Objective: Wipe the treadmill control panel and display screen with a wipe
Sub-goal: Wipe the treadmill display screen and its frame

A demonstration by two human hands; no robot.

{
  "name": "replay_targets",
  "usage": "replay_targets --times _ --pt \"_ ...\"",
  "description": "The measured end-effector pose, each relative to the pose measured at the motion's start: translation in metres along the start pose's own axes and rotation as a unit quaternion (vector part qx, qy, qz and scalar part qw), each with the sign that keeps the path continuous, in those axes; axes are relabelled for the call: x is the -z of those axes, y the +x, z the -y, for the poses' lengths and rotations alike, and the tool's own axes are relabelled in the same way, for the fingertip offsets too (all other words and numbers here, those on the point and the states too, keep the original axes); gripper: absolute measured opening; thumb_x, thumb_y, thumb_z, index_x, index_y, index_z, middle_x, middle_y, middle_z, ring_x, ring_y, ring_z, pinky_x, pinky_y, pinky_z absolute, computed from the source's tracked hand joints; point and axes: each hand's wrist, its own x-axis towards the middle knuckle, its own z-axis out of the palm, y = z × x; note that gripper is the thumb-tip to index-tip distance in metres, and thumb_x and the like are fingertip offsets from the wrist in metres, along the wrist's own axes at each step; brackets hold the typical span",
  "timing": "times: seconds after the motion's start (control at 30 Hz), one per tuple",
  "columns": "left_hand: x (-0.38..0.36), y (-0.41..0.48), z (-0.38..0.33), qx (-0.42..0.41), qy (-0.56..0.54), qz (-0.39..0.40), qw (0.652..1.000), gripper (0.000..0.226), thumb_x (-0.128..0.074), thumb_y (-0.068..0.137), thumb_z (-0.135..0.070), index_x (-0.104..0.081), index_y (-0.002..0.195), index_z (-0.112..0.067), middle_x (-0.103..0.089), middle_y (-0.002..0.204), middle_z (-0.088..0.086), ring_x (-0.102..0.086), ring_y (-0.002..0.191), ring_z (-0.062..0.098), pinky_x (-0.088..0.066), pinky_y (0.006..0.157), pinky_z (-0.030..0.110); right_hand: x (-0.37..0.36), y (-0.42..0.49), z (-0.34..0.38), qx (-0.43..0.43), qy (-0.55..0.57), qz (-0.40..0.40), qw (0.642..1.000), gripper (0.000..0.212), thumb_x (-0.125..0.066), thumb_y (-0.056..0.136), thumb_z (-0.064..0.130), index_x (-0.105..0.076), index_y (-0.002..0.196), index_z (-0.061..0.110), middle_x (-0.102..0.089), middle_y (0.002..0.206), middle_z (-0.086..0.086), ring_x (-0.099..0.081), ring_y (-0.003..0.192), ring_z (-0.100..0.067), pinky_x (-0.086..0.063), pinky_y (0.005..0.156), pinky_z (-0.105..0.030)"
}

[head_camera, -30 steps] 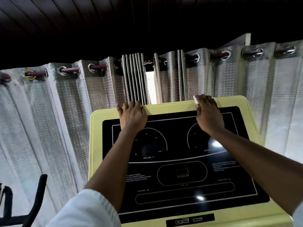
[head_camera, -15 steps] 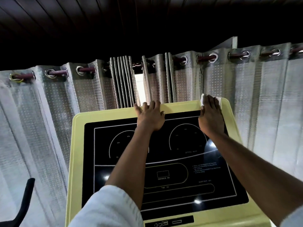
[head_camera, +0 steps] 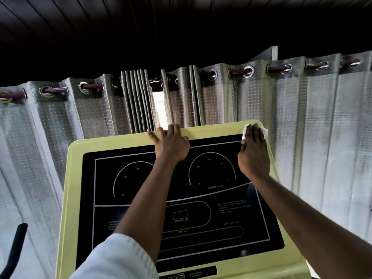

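The treadmill control panel has a pale yellow frame around a black display screen marked with white dials and text. My right hand lies flat on the panel's top right corner and presses a white wipe against it; the wipe shows only at my fingertips. My left hand rests on the top edge near the middle, fingers curled over the rim. Both forearms cross the screen and hide parts of it.
Silvery dotted curtains hang on a rod right behind the panel, with a bright gap near the middle. A black curved handle shows at the lower left. The ceiling above is dark.
My right hand has slid the wipe rightward along the top edge to the top right corner. The view has shifted, so the panel sits differently in frame. My left hand keeps its hold on the top rim.
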Motion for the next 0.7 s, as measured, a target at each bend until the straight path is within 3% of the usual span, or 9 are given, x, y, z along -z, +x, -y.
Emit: replay_targets --times 0.17,0.33,0.57,0.7 --pt "-0.015 0.007 -0.035 -0.101 -0.012 0.016 0.995 0.067 -0.035 0.101 -0.046 -0.017 0.154 -0.009 -0.018 0.161 0.009 -0.002 0.151 0.035 0.012 0.118 0.060 0.010 0.000 -0.001 -0.028 0.028 0.013 0.999 0.057 -0.030 0.103 0.016 -0.015 0.158 0.009 -0.012 0.166 -0.011 -0.009 0.154 -0.026 -0.013 0.125 -0.040" --pt "-0.032 0.005 -0.049 -0.074 0.019 -0.027 0.997 0.072 -0.032 0.100 -0.050 -0.015 0.154 -0.005 -0.020 0.158 0.016 -0.006 0.149 0.040 0.009 0.120 0.057 0.015 -0.068 -0.019 -0.025 0.007 0.022 0.999 0.055 -0.027 0.104 0.019 -0.016 0.158 0.012 -0.014 0.166 -0.008 -0.010 0.154 -0.023 -0.011 0.125 -0.035" --pt "-0.033 0.004 -0.047 -0.076 0.021 -0.057 0.995 0.071 -0.036 0.098 -0.050 -0.024 0.151 -0.005 -0.030 0.153 0.015 -0.016 0.146 0.038 0.002 0.121 0.056 0.013 -0.024 -0.021 -0.030 0.027 0.038 0.998 0.056 -0.028 0.103 0.014 -0.015 0.157 0.005 -0.013 0.165 -0.015 -0.010 0.154 -0.028 -0.013 0.126 -0.041" --pt "-0.035 0.003 -0.047 -0.081 0.028 -0.060 0.995 0.070 -0.035 0.099 -0.050 -0.024 0.151 -0.004 -0.031 0.151 0.016 -0.017 0.145 0.039 0.001 0.121 0.057 0.019 -0.086 -0.027 -0.077 0.024 0.013 0.997 0.055 -0.029 0.104 0.016 -0.016 0.157 0.009 -0.015 0.165 -0.011 -0.012 0.154 -0.025 -0.013 0.125 -0.039"
